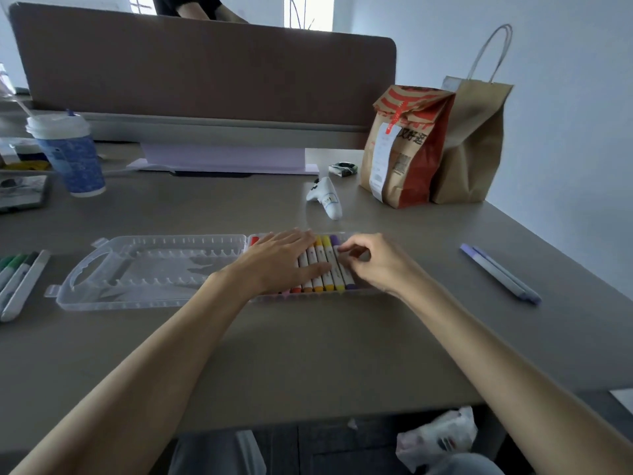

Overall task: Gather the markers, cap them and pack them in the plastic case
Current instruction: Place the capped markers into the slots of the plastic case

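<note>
Markers lay in a row in the plastic case's right half, the left hand flat, grip released, steadying them while the right hand pinched the rightmost purple marker, apparently seating it.

Single wide-angle view from head height, facing forward and tilted down across a grey desk. Close range: both bare forearms entering from the bottom corners, left hand and right hand meeting over the markers at mid-frame. Partition farther off across the top, straight lines bowed by the lens.
</note>
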A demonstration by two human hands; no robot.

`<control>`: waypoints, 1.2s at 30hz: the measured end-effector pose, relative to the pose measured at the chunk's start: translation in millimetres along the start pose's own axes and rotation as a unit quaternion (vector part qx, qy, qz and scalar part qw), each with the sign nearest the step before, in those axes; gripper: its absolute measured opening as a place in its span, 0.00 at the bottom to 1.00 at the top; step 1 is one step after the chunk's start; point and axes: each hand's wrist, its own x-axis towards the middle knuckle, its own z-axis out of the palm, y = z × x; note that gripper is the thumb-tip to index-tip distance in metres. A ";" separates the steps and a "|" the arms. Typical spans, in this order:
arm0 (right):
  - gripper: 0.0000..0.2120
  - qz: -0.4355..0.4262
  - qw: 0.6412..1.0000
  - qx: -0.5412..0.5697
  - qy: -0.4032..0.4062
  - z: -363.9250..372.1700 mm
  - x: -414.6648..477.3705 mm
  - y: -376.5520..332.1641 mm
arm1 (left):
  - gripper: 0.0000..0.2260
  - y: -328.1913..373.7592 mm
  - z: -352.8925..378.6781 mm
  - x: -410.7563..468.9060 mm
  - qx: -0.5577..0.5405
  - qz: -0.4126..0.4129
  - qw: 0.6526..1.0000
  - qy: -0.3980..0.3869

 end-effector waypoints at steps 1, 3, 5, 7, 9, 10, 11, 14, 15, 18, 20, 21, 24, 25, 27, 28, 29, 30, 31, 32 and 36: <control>0.08 -0.008 1.000 -0.007 0.004 -1.5 -4.7 -2.0 | 0.33 0.5 -0.4 -1.2 -0.003 0.000 1.000 0.001; 0.09 -0.025 0.999 -0.012 0.019 -6.3 -15.3 -1.8 | 0.29 2.0 -2.0 -2.7 -0.013 0.001 1.000 0.008; 0.09 -0.033 0.997 0.018 0.060 -16.5 -25.0 3.6 | 0.23 9.1 -3.7 -3.7 -0.034 0.005 0.999 0.032; 0.07 -0.028 0.989 0.056 0.133 -33.8 -32.9 11.9 | 0.19 22.3 -4.9 0.2 -0.052 0.019 0.996 0.066; 0.07 -0.008 0.980 0.072 0.186 -52.0 -41.8 25.7 | 0.15 44.6 -5.0 6.6 -0.073 0.044 0.992 0.098; 0.07 0.004 0.977 0.069 0.201 -60.2 -47.4 34.8 | 0.13 59.4 -4.7 10.2 -0.093 0.056 0.988 0.112; 0.07 0.018 0.975 0.060 0.211 -67.7 -53.4 45.6 | 0.12 76.5 -5.3 14.1 -0.118 0.065 0.983 0.122; 0.07 0.058 0.967 0.038 0.244 -89.6 -74.8 76.6 | 0.12 134.1 -1.2 32.9 -0.183 0.085 0.972 0.121; 0.06 0.066 0.963 0.033 0.258 -96.9 -83.2 85.3 | 0.13 153.3 2.5 41.1 -0.196 0.080 0.971 0.107; 0.07 0.095 0.954 -0.002 0.286 -117.3 -105.1 111.0 | 0.12 202.8 19.1 66.0 -0.213 0.044 0.974 0.055; 0.08 0.141 0.944 0.020 0.297 -126.0 -112.5 128.8 | 0.15 226.5 28.3 79.4 -0.186 0.000 0.982 0.032; 0.08 0.170 0.937 0.056 0.300 -129.1 -113.7 135.9 | 0.17 235.2 30.5 85.0 -0.174 -0.019 0.984 0.026; 0.09 0.225 0.909 0.159 0.314 -133.7 -115.4 145.3 | 0.19 249.6 31.4 100.7 -0.163 -0.060 0.985 -0.001; 0.09 0.225 0.905 0.175 0.317 -133.7 -116.2 147.0 | 0.18 251.0 30.3 105.8 -0.165 -0.067 0.984 -0.012; 0.09 0.226 0.899 0.205 0.315 -133.2 -116.6 149.4 | 0.14 248.7 29.1 115.1 -0.177 -0.072 0.981 -0.039; 0.08 0.230 0.893 0.221 0.317 -132.6 -116.3 150.3 | 0.13 246.9 28.1 118.6 -0.191 -0.074 0.977 -0.057; 0.08 0.235 0.886 0.238 0.321 -132.4 -116.0 151.3 | 0.13 245.2 26.5 122.0 -0.203 -0.076 0.973 -0.077; 0.08 0.237 0.880 0.250 0.327 -132.5 -115.3 151.5 | 0.13 244.1 23.9 123.9 -0.220 -0.080 0.967 -0.099; 0.08 0.238 0.878 0.253 0.329 -132.5 -114.5 151.3 | 0.12 244.1 20.7 125.7 -0.241 -0.090 0.958 -0.124; 0.08 0.234 0.882 0.248 0.325 -132.4 -114.1 150.5 | 0.11 244.5 16.7 126.2 -0.257 -0.105 0.949 -0.151; 0.08 0.229 0.907 0.201 0.292 -130.4 -116.5 148.8 | 0.09 248.3 10.7 128.6 -0.245 -0.136 0.943 -0.179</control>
